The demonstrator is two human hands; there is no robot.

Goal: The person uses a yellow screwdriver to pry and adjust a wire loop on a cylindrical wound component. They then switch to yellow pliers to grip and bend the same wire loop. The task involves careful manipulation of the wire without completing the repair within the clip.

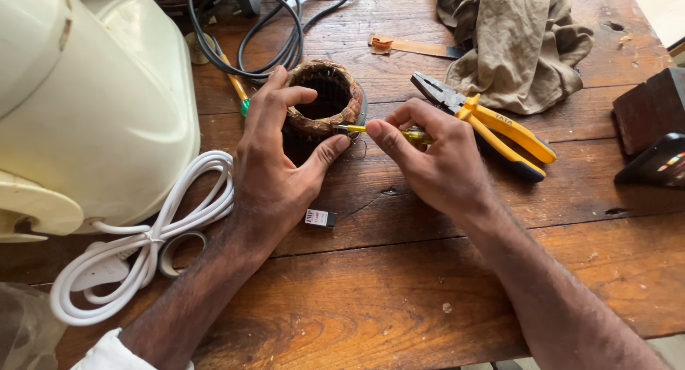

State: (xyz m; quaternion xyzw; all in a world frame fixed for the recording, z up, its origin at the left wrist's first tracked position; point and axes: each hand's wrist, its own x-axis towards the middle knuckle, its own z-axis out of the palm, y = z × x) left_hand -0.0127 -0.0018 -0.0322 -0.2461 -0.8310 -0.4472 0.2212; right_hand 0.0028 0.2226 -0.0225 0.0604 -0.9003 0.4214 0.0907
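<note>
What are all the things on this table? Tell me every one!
motor coil ring: one, brown and dark, middle, in left hand
small screwdriver: one, yellow, in right hand, tip at ring
pliers: one, yellow handles, right of ring
cloth: one, tan, top right
black cable: one, top
white cord: one, coiled, left
cream appliance housing: one, left
wooden table: one, brown
left hand: holds ring
right hand: holds screwdriver

A small repair workshop: a worn, scarred wooden surface (399,284) carries yellow-handled pliers (492,124) just beyond the right hand (435,159), a wound motor stator (325,102), black cables (264,34), a rag (514,42) and a cream appliance housing (93,106).
</note>
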